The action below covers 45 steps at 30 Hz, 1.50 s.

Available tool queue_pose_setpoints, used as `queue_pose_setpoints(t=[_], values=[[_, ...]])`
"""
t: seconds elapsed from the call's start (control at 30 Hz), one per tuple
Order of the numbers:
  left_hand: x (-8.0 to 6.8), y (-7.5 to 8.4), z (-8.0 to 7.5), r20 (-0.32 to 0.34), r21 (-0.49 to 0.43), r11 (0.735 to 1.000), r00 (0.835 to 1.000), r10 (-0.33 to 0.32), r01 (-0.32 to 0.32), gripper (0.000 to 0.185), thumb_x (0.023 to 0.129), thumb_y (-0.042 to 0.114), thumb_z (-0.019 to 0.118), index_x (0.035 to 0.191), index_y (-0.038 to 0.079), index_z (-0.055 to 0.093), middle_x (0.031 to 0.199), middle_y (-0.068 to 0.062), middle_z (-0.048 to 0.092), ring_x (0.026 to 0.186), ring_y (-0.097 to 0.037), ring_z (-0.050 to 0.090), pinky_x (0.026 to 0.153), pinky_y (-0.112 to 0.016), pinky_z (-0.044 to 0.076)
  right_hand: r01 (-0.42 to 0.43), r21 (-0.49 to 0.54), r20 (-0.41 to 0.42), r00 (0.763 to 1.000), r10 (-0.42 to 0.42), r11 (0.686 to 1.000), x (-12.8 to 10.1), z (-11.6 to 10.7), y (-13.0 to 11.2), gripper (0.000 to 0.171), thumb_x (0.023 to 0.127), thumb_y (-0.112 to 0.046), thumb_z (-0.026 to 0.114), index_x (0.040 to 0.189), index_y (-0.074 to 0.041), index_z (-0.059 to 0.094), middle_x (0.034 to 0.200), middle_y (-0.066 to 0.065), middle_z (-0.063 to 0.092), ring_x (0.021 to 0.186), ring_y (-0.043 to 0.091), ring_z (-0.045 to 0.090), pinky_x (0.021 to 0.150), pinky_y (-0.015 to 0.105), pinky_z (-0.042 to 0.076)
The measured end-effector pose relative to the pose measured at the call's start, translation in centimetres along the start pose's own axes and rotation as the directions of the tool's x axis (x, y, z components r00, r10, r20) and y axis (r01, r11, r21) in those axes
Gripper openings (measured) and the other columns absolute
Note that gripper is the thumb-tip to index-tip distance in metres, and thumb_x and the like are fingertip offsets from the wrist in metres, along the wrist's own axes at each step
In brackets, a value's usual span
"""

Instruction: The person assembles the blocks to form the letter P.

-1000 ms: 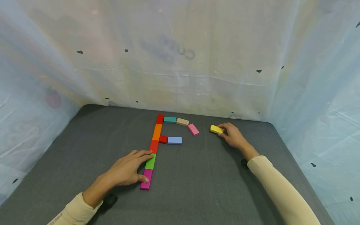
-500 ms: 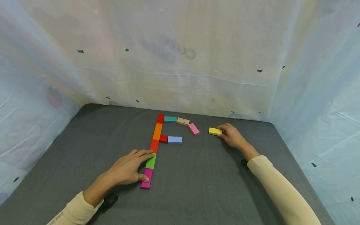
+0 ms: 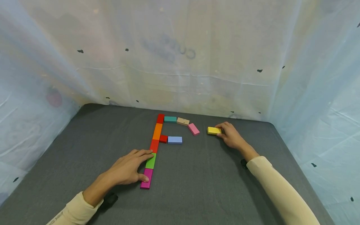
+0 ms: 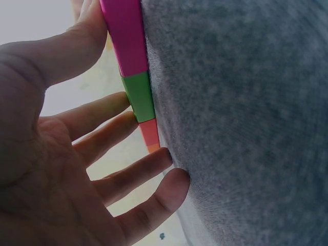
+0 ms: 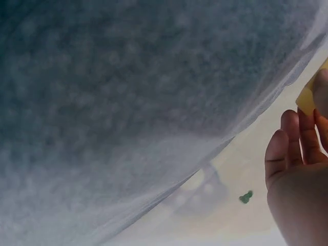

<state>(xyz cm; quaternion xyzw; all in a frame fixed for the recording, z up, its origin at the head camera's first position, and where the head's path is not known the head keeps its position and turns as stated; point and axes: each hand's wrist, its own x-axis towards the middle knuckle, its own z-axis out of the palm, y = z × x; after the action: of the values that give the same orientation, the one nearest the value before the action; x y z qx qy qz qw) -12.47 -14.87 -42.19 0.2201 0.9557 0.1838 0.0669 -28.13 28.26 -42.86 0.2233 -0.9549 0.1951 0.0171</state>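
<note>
So far, most of a block figure lies on the grey tabletop (image 3: 84, 147): a straight column of red, orange, red, green (image 3: 150, 161) and magenta (image 3: 147, 178) blocks runs from 12 down to 6 o'clock. A teal, a tan and a pink block (image 3: 193, 129) curve off its top toward 2 o'clock. A small red and a blue block (image 3: 175, 140) form a short bar at mid-height. What seems left is the stretch between the pink and blue blocks. The yellow block (image 3: 213, 130) lies at 3 o'clock of the pink one, apart from it, pinched at its right end by the right hand (image 3: 232, 136). The left hand (image 3: 126, 168) rests flat, fingers extended, against the green and magenta blocks. Compared with a second ago, the yellow block has slid slightly leftward and turned squarer; the left hand has stayed put.
</note>
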Motion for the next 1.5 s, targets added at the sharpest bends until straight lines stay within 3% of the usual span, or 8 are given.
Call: queue_pose_setpoints(t=[0.53, 1.07, 1.5], values=[[0.0, 0.2, 0.0, 0.015, 0.000, 1.000, 1.000, -0.020, 0.020, 0.084, 0.067, 0.045, 0.083, 0.141, 0.027, 0.047, 0.149, 0.007, 0.041, 0.130, -0.021, 0.042, 0.089, -0.052, 0.048, 0.132, 0.044, -0.001, 0.991, -0.132, 0.990, 0.8, 1.0, -3.3, 0.033, 0.093, -0.017, 0.061, 0.125, -0.008, 0.057, 0.122, 0.012, 0.056, 0.112, 0.029, 0.049, 0.098, 0.050, 0.038], [-0.1, 0.2, -0.1, 0.008, 0.005, 1.000, 1.000, -0.008, 0.008, 0.084, 0.067, 0.045, 0.083, 0.140, 0.025, 0.048, 0.149, 0.006, 0.041, 0.129, -0.021, 0.043, 0.088, -0.052, 0.048, 0.214, 0.045, 0.045, 0.975, -0.216, 0.976, 1.7, 2.5, -6.4, 0.034, 0.091, -0.019, 0.064, 0.124, -0.014, 0.059, 0.125, 0.007, 0.055, 0.115, 0.025, 0.047, 0.102, 0.049, 0.037], [-0.2, 0.2, 0.2, 0.015, -0.008, 1.000, 1.000, -0.017, 0.017, 0.085, 0.066, 0.045, 0.083, 0.140, 0.026, 0.048, 0.148, 0.007, 0.041, 0.128, -0.021, 0.043, 0.090, -0.051, 0.048, 0.265, 0.023, 0.082, 0.961, -0.266, 0.964, 2.2, 3.7, -7.7, 0.030, 0.090, -0.020, 0.065, 0.120, -0.015, 0.063, 0.121, 0.006, 0.056, 0.105, 0.022, 0.045, 0.095, 0.043, 0.039]])
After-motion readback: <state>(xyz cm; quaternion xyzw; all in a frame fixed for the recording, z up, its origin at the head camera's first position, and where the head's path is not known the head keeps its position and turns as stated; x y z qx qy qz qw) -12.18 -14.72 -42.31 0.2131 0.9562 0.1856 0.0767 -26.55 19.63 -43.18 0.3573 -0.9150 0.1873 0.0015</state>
